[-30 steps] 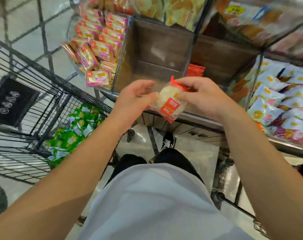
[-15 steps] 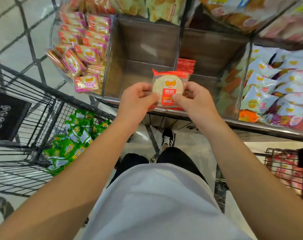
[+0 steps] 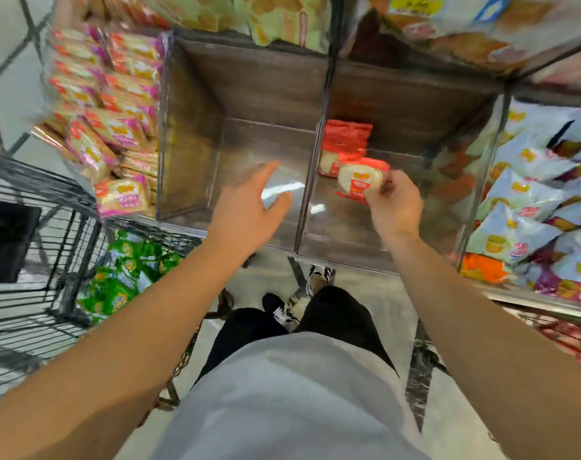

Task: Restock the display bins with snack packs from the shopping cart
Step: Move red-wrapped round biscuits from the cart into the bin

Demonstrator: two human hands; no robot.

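My right hand pinches a red-and-clear snack pack with a round rice cracker inside, holding it over the clear display bin right of centre. A short row of the same red packs stands at that bin's back left. My left hand hovers with fingers spread above the neighbouring clear bin, which holds nothing. The black wire shopping cart sits at the left with green snack packs in it.
Pink-and-orange packs fill the bin at the far left. Blue-white packs fill the bin at the right. More snack bags hang on the shelf above. A second wire basket is low at the right.
My left hand has let go of the red pack and moved left over the empty bin. My right hand carried the pack forward and right into the bin with the red packs.
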